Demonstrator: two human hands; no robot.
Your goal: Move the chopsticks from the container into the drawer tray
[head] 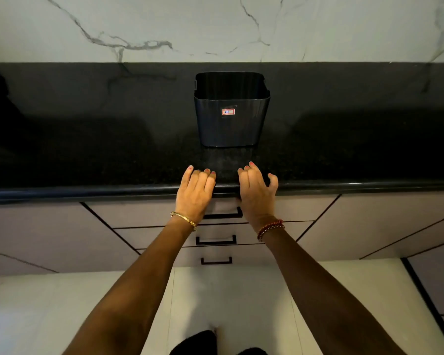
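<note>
left hand [194, 191] relaxed, on tabletop [87, 160] edge | right hand [257, 190] fingers loose, holding nothing | container [231, 119] upright behind | drawers [218, 213] closed

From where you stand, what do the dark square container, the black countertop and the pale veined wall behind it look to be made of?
The dark square container looks like smooth moulded plastic: thin walls, rounded corners, a soft sheen, a small sticker. The black countertop seems polished speckled granite, since it shows fine flecks and mirrors the wall. The pale veined wall looks like marble or marble-look tile; grey veins run across it, and which one it is I cannot tell.
</note>
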